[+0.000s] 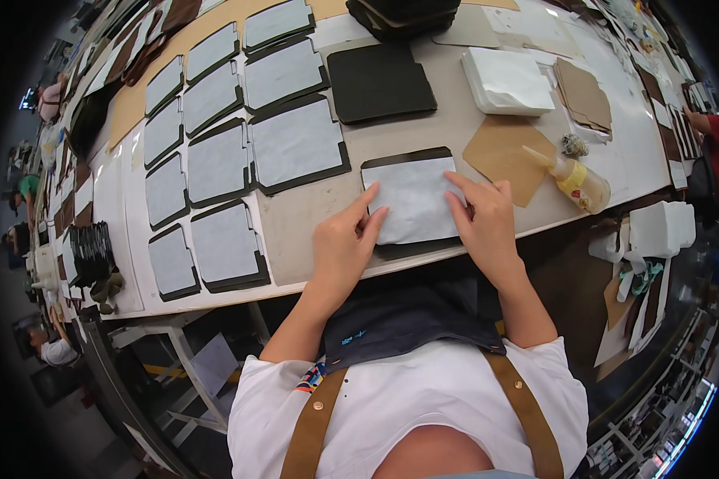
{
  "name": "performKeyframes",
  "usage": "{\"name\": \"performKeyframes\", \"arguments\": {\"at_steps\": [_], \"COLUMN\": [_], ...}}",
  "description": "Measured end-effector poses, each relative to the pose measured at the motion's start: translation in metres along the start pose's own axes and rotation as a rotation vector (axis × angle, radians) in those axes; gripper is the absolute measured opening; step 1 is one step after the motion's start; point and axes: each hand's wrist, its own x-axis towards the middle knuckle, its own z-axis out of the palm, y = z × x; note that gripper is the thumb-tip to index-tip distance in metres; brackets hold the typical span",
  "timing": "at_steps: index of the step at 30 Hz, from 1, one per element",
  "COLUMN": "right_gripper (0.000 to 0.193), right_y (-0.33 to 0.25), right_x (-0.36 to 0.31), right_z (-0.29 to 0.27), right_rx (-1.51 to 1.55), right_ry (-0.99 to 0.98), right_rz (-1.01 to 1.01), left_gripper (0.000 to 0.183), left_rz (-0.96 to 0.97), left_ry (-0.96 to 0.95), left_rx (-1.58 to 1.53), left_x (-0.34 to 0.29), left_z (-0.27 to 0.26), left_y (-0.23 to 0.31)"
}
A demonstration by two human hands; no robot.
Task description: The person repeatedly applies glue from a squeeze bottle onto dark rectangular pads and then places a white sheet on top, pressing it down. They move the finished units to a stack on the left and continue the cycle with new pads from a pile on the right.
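A pale grey-white sheet lies on a black panel at the table's near edge; dark strips of the panel show above and below it. On the sheet's left edge rest the fingertips of my left hand, thumb and index finger apart. My right hand touches the right edge in the same way, its index finger near the top corner. Neither hand grips anything that I can see. Just beyond, a stack of bare black panels sits next to a thick stack of white sheets.
Rows of black panels topped with pale sheets cover the table's left side. To the right are a tan card, a yellow-labelled glue bottle with a nozzle, and brown pieces. A black bundle stands at the back.
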Motion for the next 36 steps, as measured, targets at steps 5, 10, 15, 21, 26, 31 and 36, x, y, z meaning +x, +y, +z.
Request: {"name": "performKeyframes", "arguments": {"at_steps": [5, 10, 15, 21, 26, 31, 36], "right_gripper": [0.022, 0.027, 0.031, 0.035, 0.037, 0.039, 0.053], "right_y": [-0.001, 0.001, 0.005, 0.001, 0.002, 0.005, 0.015], "right_x": [0.001, 0.006, 0.009, 0.006, 0.006, 0.008, 0.008], "right_z": [-0.002, -0.007, -0.013, -0.017, -0.016, -0.018, -0.021], "right_rx": [0.0, 0.118, 0.138, 0.104, 0.048, 0.015, 0.037], "right_ry": [-0.04, -0.104, -0.175, -0.216, -0.218, -0.237, -0.185], "right_rz": [0.023, 0.123, 0.137, 0.136, 0.102, 0.085, 0.1], "left_gripper": [0.036, 0.037, 0.037, 0.035, 0.033, 0.039, 0.043], "left_rz": [-0.008, -0.041, -0.063, -0.073, -0.05, 0.142, 0.264], "left_ry": [-0.006, -0.07, -0.119, -0.113, -0.089, -0.051, -0.047], "left_rx": [0.007, -0.023, 0.014, 0.059, 0.1, 0.295, 0.37], "left_x": [0.0, 0.001, 0.003, 0.006, 0.009, 0.007, 0.014], "left_z": [-0.001, -0.007, -0.014, -0.021, -0.022, -0.02, -0.03], "left_y": [0.0, 0.001, 0.005, -0.006, 0.008, 0.003, 0.001]}}
